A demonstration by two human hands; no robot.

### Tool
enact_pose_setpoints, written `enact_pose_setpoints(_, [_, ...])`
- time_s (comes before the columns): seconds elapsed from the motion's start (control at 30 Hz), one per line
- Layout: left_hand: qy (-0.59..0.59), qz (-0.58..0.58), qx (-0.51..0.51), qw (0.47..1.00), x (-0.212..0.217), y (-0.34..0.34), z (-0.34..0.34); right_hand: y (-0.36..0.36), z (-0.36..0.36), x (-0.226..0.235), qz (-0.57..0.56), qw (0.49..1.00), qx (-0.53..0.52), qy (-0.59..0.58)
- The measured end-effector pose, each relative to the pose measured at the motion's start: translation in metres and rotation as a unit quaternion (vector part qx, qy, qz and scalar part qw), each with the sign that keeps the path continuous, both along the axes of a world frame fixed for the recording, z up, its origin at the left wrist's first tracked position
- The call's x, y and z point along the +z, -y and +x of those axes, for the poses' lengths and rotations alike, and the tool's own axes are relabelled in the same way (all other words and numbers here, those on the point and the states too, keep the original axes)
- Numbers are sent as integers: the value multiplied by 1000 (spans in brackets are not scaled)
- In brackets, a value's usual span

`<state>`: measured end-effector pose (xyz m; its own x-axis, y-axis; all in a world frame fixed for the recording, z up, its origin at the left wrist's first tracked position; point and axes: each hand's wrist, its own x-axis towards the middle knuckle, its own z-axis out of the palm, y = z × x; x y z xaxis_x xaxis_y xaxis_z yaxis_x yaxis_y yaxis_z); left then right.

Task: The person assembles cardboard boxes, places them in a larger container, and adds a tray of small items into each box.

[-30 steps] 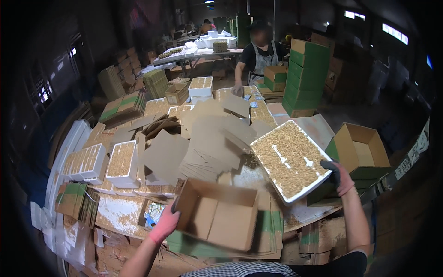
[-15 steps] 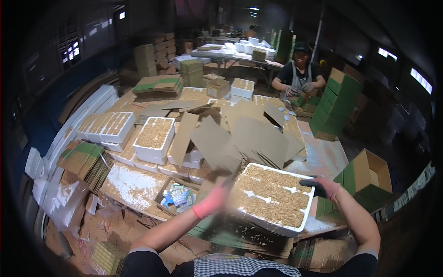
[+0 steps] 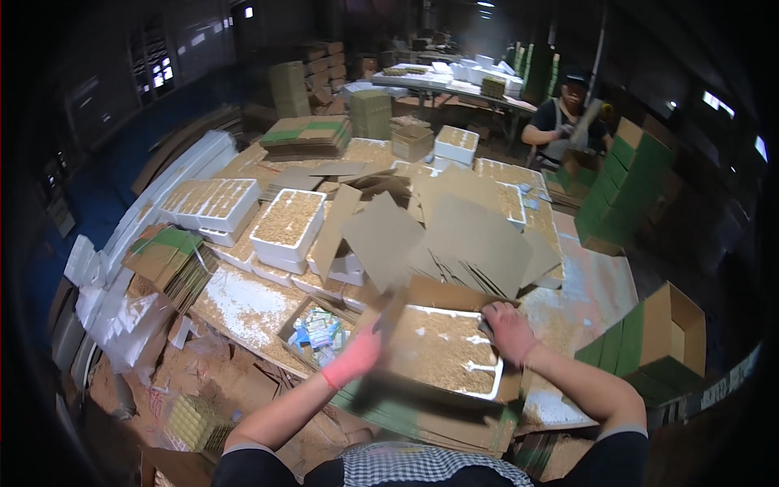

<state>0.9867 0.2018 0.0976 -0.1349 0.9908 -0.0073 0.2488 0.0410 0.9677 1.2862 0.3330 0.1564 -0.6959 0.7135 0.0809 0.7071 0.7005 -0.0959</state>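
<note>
Step in hand: I judge this as seating the white foam tray (image 3: 446, 353) of tan granular fill into the open cardboard carton (image 3: 438, 406) in front of me, at 6 o'clock on the bench (image 3: 596, 280).
Tray position: low in the carton mouth, its far edge against the raised back flap (image 3: 442, 294); I cannot tell whether it is fully bottomed.
Left hand (image 3: 357, 357): at the tray's 9 o'clock edge, blurred by motion; fingers look curled on the rim or a flap, but I cannot tell how far they are closed.
Right hand (image 3: 510, 331): at the tray's 2 o'clock corner, fingers bent over the rim and pressing on it.
Surroundings: loose cardboard sheets (image 3: 454, 235) at 12 o'clock; further filled trays (image 3: 288, 223) at 10 o'clock; small box of packets (image 3: 318, 334) just left of the carton; green cartons (image 3: 641, 349) at 3 o'clock; another person (image 3: 568, 114) at 1 o'clock.
Next move calls for: keeping the tray level so no fill spills, then releasing both rims and freeing the flaps.
</note>
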Motion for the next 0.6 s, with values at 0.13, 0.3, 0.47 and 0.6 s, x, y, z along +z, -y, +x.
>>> enact_pose_setpoints(0.13, [-104,6,35,994,-25,7,-15,46,-9,69,113,985,112,64])
enact_pose_setpoints(0.3, [-323,92,244,910,33,-26,-55,14,5,10,-173,930,226,233])
enact_pose_setpoints(0.47, [-519,46,289,804,4,-82,-130,-6,-9,-63,-267,894,237,270])
enact_pose_setpoints(0.6, [-505,37,327,797,38,-75,-149,14,-32,-6,-92,946,272,150])
